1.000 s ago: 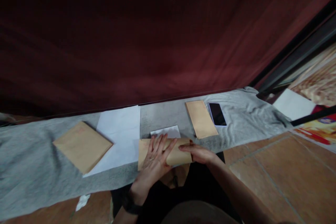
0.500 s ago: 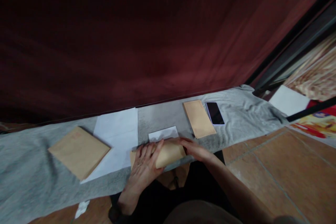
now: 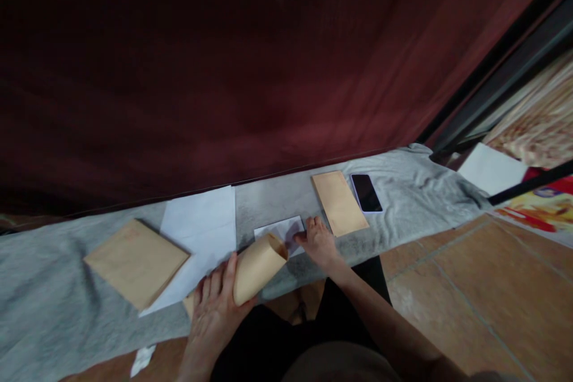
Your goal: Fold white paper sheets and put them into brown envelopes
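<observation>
My left hand [image 3: 217,301] lies over a brown paper envelope [image 3: 259,268] at the front edge of the cloth and grips it, fingers on top and thumb along its near side. The envelope bulges, its mouth gaping toward the right. Just beyond it lies a small folded white paper [image 3: 286,231], partly covered by the envelope. My right hand [image 3: 319,245] is at the right end of that paper. Its thumb reaches over the paper's edge, apart from the fingers, which rest on the cloth; nothing is lifted in it.
A grey cloth [image 3: 403,185] covers the narrow surface. On the left, a brown envelope stack [image 3: 136,262] overlaps white sheets [image 3: 201,221]. To the right lie another brown envelope [image 3: 340,203] and a phone [image 3: 366,193]. A dark red curtain [image 3: 268,71] hangs behind.
My left hand has shifted left and nearer with the envelope, whose mouth has turned up and opened. My right hand has let go of the envelope and moved to the white paper's right end.
</observation>
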Motion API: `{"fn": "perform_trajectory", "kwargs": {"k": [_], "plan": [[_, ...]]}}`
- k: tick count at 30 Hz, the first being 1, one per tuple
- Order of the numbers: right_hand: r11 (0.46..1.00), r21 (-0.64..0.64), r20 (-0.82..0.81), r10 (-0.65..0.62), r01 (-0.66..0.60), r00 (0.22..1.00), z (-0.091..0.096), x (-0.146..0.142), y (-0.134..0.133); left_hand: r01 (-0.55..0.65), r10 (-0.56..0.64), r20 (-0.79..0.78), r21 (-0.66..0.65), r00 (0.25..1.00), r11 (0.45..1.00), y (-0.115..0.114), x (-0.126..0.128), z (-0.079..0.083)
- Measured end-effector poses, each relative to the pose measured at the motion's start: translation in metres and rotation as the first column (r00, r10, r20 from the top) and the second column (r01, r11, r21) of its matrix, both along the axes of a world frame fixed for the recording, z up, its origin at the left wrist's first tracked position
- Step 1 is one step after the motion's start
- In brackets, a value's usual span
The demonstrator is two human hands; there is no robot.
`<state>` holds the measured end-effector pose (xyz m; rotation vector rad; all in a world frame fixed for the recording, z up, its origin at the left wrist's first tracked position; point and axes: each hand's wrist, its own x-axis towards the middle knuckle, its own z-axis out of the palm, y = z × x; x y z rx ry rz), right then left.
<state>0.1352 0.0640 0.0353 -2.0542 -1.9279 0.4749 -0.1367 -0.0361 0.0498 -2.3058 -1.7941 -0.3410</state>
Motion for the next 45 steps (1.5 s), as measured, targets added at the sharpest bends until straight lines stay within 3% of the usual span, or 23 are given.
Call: {"fn": "perform_trajectory", "kwargs": {"k": [5,25,34,40,45], "plan": [[1.0,-0.002,0.059,-0.021,0.021,0.998,0.0,-0.007,0.005,-0.039,0.039,-0.008,-0.003,0.999,0.999,-0.003,-0.001,-0.004],[0.999,0.038,0.041,-0.029,0.027,0.999,-0.009,-0.007,0.004,0.019,-0.014,0.05,-0.098,0.999,0.995,0.007,-0.005,-0.012],[0.997,0.078,-0.036,-0.023,0.026,0.999,-0.012,-0.008,0.003,0.028,-0.021,0.065,-0.106,0.998,0.994,0.007,-0.004,-0.008],[0.999,0.013,-0.168,-0.036,0.039,0.985,-0.014,-0.009,0.0,0.014,-0.005,0.068,-0.127,0.998,0.992,0.009,-0.007,-0.007],[0.995,0.09,-0.172,-0.021,0.037,0.985,-0.014,0.006,0.0,-0.012,0.022,0.066,-0.15,0.998,0.989,0.015,-0.015,-0.005]]}}
